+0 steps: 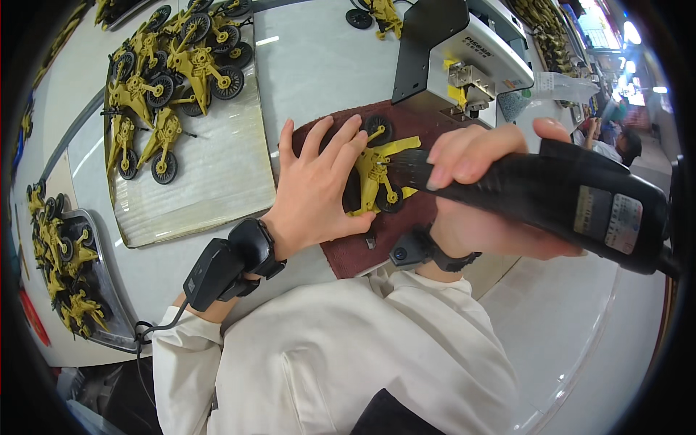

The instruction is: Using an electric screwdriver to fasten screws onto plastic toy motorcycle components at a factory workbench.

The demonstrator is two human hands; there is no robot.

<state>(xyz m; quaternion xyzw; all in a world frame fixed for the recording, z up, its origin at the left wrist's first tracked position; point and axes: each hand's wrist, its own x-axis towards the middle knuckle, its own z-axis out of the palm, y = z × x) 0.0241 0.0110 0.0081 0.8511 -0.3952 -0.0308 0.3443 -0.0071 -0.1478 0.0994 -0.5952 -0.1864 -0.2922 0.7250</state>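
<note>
On a dark red mat (351, 252), a yellow toy motorcycle (372, 183) with black wheels is lying on its side, directly in front of the person; the mat is probably shielding it from the hard, pale surface (312, 69). The left hand (313, 185) is spreading its fingers wide over the mat's left side, thumb and index finger standing apart along the toy's near side, seemingly bracing it rather than pinching it. The right hand (470, 156) is closing around a bulky black handheld tool (554, 199), whose narrow end is pointing left at the toy's middle; whether the tip is touching, I cannot tell. That sideways grip is apparently leaving the yellow frame visible between the hands. Beyond the mat, a boxy white-and-black machine (471, 69) is standing close by, likely for easy reach. To the left, more yellow toys (196, 61) are crowding the far part of a pale lined tray (206, 177), and others are filling a metal tray (116, 286), presumably grouped there so that the working spot is staying uncluttered.
</note>
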